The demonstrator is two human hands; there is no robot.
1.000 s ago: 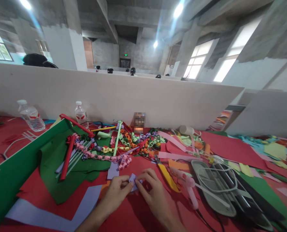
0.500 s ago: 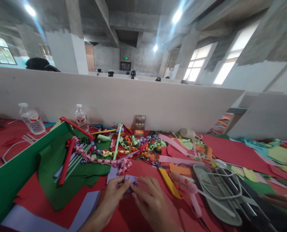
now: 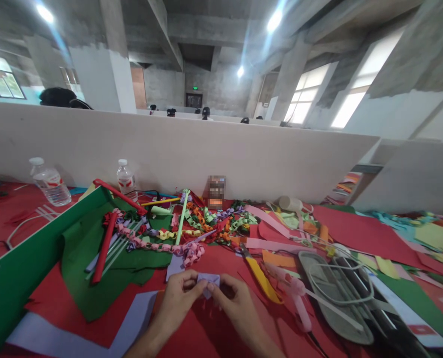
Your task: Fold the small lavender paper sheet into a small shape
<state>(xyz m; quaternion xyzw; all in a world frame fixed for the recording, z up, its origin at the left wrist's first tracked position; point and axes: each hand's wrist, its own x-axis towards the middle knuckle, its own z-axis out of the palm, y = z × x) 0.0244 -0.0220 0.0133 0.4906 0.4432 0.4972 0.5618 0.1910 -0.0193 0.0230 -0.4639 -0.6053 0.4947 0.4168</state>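
Pinching from both sides, the left hand (image 3: 177,298) and the right hand (image 3: 235,304) are each closed, thumb against forefinger, on a small folded lavender paper piece (image 3: 209,280), held just above the counter (image 3: 20,219) near its front edge, in front of the pink paper chain (image 3: 162,244) and to the left of the yellow utility knife (image 3: 261,275). Such a piece is likely almost weightless and thin, stiffer along its folds than across its flat faces. It should crease for good wherever it is pressed hard, and could tear or crumple if pulled from both ends. Dry paper is not slippery, so a light fingertip pinch should be enough. The best hold seems to be the one shown, at the two short ends and close to the folded edges, which leaves the middle free and unmarked. Compared with half a second ago, the piece reads wider and flatter, with its top edge nearly level, where a second ago it stood as a tilted diamond. The two hands sit a little lower and closer to the person, with their fingertips meeting at the piece rather than overlapping it.
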